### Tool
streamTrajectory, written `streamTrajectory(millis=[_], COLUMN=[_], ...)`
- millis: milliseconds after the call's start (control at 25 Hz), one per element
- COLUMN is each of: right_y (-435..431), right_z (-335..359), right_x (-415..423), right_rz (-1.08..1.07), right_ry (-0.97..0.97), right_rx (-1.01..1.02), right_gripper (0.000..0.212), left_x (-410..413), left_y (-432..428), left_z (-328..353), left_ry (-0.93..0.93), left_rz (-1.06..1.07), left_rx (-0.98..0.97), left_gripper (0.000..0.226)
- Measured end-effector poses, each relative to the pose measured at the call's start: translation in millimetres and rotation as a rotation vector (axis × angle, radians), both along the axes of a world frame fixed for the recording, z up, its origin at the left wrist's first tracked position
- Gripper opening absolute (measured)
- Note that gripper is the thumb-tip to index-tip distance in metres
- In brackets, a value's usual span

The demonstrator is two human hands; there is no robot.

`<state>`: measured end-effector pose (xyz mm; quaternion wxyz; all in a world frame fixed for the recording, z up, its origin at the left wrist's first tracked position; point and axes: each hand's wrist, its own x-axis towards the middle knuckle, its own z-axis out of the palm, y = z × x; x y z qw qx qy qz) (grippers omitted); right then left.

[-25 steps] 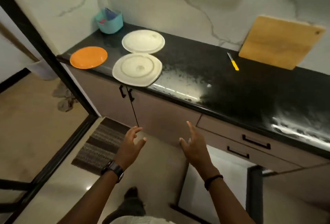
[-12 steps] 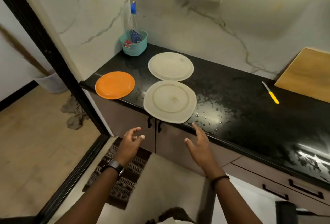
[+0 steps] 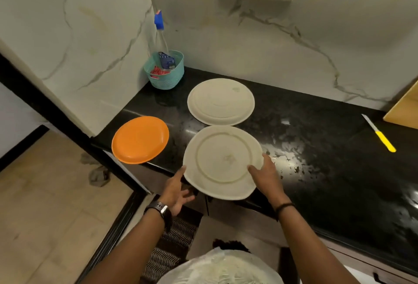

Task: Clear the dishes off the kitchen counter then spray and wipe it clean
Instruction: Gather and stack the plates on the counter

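Note:
Three plates lie on the black counter (image 3: 316, 147). The near cream plate (image 3: 221, 161) overhangs the counter's front edge. A second cream plate (image 3: 220, 101) lies just behind it, and an orange plate (image 3: 140, 139) sits at the left end, also past the edge. My left hand (image 3: 177, 189) is at the near plate's lower left rim, thumb against the edge and fingers spread below the overhang. My right hand (image 3: 264, 175) rests on the plate's right rim, thumb on top and fingers straight. A clear spray bottle with a blue top (image 3: 161, 41) stands in a teal basket (image 3: 166, 75) in the corner.
A yellow-handled knife (image 3: 380, 134) lies on the counter to the right, beside a wooden cutting board (image 3: 404, 107) leaning on the wall. Cabinet doors and drawers run under the counter. A striped mat (image 3: 176, 238) lies at my feet. A black door frame (image 3: 67, 125) stands left.
I have moved closer to the counter. Both hands rose from in front of the cabinets to the near cream plate, left at its lower left rim, right onto its right rim.

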<state>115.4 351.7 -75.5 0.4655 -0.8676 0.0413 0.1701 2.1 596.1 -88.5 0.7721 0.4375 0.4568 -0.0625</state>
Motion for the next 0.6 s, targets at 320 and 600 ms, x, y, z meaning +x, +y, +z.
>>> streamTrajectory(millis=[320,600], right_y=[10,-13], right_z=[-11,6], right_x=[35,-48], right_rz=[-0.323,-0.508], right_ry=[0.297,0.182], right_rx=[0.331,0.528], right_gripper=[0.013,0.019], left_x=[17,-8], left_y=[23,17], left_z=[-48,-27], left_ry=[0.024,-0.150], left_rz=[0.023,-0.083], left_rx=[-0.049,-0.094], left_gripper=[0.033,0.025])
